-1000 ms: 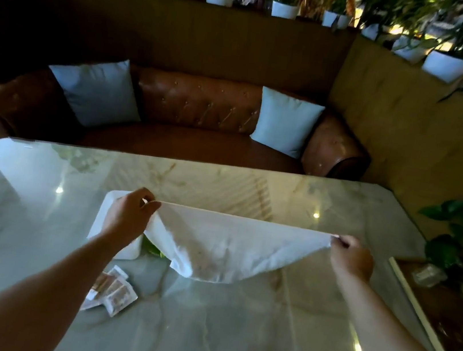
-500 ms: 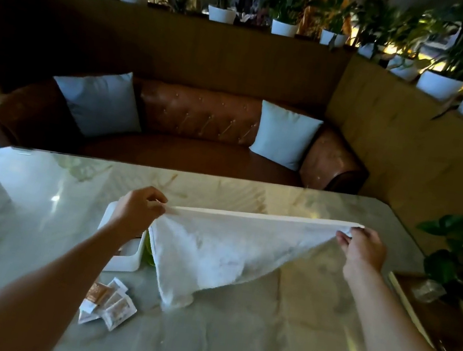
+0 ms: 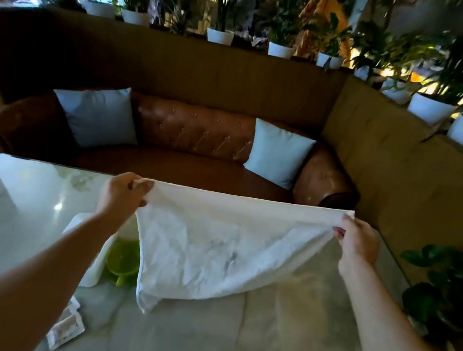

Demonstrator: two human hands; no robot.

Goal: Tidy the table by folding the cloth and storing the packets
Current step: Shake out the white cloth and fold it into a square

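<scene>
My left hand (image 3: 118,197) and right hand (image 3: 360,242) each pinch a top corner of the white cloth (image 3: 213,250); it hangs limp, light, soft; corners give the surest grip.

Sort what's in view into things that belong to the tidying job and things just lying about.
Part of the job:
- cloth, held up by its top corners
- left hand and right hand, each with a grip on a corner
- packets on the table
- white box, likely for the packets

Just lying about:
- green cup
- sofa
- cushions
- potted plants
</scene>
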